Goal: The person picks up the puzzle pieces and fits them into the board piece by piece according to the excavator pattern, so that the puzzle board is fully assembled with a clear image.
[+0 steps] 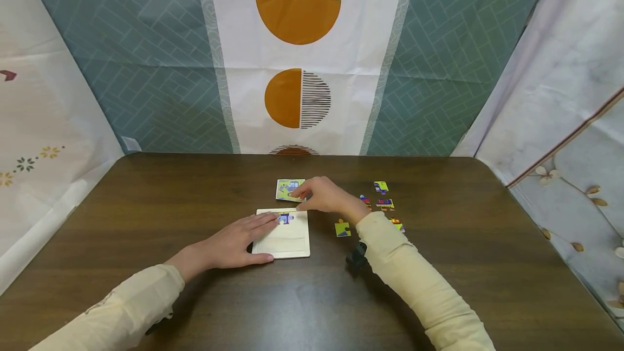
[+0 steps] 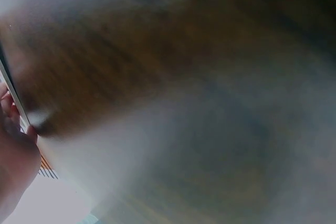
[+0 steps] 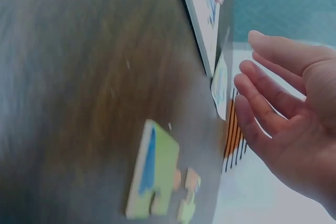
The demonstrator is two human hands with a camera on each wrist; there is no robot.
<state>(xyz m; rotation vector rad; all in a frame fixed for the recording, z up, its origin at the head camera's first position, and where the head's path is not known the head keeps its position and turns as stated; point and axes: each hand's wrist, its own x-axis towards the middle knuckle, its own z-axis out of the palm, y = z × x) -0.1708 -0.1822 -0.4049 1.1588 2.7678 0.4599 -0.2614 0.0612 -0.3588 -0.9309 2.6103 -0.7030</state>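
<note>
A shallow white puzzle tray [image 1: 283, 244] lies on the brown table, with a blue-and-purple puzzle piece [image 1: 285, 219] near its top edge. My left hand [image 1: 239, 240] rests over the tray's left side. Its fingers stretch toward that piece, and the thumb lies along the near edge. Past the tray's upper right corner is my right hand [image 1: 325, 196], beside a small picture card [image 1: 287, 184] that its fingertips partly overlap in the head view. The right wrist view shows the right hand's fingers loosely bent, with nothing between them.
Right of the tray sits a green puzzle piece with a blue patch [image 1: 343, 229]. Several more pieces, among them a striped one [image 1: 385, 204] and a yellow-green one [image 1: 381, 186], lie farther right, partly behind the right forearm. A patterned cloth [image 1: 297, 58] hangs behind the table.
</note>
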